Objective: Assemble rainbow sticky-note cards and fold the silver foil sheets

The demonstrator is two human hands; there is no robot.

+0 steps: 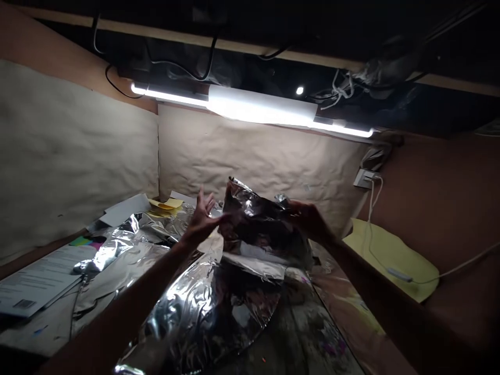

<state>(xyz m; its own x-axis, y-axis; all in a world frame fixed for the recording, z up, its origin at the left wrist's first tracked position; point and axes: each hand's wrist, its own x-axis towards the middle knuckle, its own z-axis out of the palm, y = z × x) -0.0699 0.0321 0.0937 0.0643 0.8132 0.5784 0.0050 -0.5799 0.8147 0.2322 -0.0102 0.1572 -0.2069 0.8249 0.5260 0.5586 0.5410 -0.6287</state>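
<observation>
A shiny silver foil sheet is held up in front of me over the table, its surface creased and reflecting the light. My right hand pinches its upper right edge. My left hand is at the sheet's left side, with fingers spread and the thumb reaching to the edge; I cannot tell whether it presses on the foil. Below, a larger crumpled piece of silver foil lies across the table. More wrinkled foil spreads out to the left.
Printed papers lie at the left edge, and yellow paper sits at the back. A lit tube lamp hangs low overhead under a dark shelf. On the right are a wall socket, a white cable and a yellow sheet.
</observation>
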